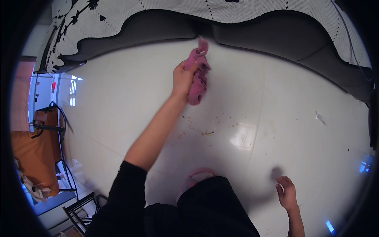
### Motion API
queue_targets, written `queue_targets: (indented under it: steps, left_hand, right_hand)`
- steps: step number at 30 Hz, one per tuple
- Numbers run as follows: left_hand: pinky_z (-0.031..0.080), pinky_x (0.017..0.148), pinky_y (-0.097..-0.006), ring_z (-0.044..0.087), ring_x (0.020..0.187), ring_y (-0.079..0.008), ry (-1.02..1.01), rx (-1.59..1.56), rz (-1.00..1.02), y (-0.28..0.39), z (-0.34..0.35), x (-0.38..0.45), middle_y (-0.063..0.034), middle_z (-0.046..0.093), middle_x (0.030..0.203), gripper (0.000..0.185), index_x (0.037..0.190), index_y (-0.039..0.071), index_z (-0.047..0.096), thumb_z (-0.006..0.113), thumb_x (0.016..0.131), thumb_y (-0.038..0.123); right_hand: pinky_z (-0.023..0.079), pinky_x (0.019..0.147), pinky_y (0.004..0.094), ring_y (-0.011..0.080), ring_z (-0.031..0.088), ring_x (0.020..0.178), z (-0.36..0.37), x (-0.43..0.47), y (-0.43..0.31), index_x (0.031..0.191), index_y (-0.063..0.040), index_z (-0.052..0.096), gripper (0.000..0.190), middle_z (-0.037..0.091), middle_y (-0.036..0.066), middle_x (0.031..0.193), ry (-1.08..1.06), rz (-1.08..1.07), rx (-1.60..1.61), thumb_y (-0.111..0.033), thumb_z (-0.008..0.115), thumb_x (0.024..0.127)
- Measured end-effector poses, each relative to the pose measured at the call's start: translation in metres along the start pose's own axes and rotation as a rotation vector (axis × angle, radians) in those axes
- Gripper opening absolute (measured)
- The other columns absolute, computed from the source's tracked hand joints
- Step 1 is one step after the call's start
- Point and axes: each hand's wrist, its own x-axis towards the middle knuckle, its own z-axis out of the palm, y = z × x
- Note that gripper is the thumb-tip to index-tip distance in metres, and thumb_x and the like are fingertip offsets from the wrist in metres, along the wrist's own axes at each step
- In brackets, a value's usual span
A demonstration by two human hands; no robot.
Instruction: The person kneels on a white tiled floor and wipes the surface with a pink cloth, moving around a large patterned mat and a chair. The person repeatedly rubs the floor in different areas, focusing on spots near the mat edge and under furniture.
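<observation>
My left hand (184, 79) grips a crumpled pink cloth (197, 89), which hangs above the floor or lies against it; I cannot tell whether it touches. Nearer to me than the cloth, dry crumbs and a small twig-like scrap (208, 133) are scattered on the pale glossy floor (124, 97). At the lower right my right hand (287, 192) hovers over the floor with thumb and fingertips a little apart and nothing visible between them. A dark blurred shadow falls on the floor beyond its fingertips.
A grey sofa (275, 37) with a white patterned cover (165, 7) spans the far side. A torn white scrap (320, 118) lies at the right. On the left stand an orange-brown chair (35, 160) and a black metal frame (78, 214). My pink slipper (204, 171) shows below.
</observation>
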Motion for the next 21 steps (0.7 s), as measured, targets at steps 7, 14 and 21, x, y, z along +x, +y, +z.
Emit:
queue_targets:
  steps: [7, 14, 21]
  left_hand:
    - [0.052, 0.090, -0.0403, 0.067, 0.095, -0.0249, -0.002, 0.034, -0.047, 0.031, 0.038, 0.138, -0.0118, 0.071, 0.111, 0.023, 0.111, 0.004, 0.065, 0.052, 0.102, 0.021]
    - [0.056, 0.081, -0.0453, 0.070, 0.085, -0.0324, -0.028, 0.262, 0.072, 0.035, 0.026, 0.266, -0.0156, 0.071, 0.111, 0.025, 0.116, 0.003, 0.065, 0.057, 0.096, 0.016]
    - [0.055, 0.081, -0.0456, 0.070, 0.086, -0.0330, 0.074, 0.587, 0.191, 0.059, -0.002, 0.314, -0.0158, 0.071, 0.111, 0.025, 0.115, 0.003, 0.065, 0.057, 0.095, 0.016]
  right_hand:
    - [0.052, 0.087, 0.0447, 0.0378, 0.062, 0.102, 0.015, 0.029, -0.006, 0.115, -0.004, 0.065, 0.029, 0.066, 0.015, 0.111, -0.075, -0.047, 0.034, 0.000, 0.065, 0.086]
    - [0.052, 0.088, 0.0451, 0.0371, 0.062, 0.104, 0.026, 0.021, -0.001, 0.114, -0.006, 0.066, 0.029, 0.066, 0.014, 0.111, -0.131, 0.049, 0.072, -0.002, 0.066, 0.085]
    - [0.053, 0.085, 0.0431, 0.0366, 0.064, 0.098, 0.016, 0.021, 0.009, 0.110, -0.004, 0.067, 0.025, 0.067, 0.016, 0.105, -0.086, 0.202, 0.148, 0.000, 0.066, 0.085]
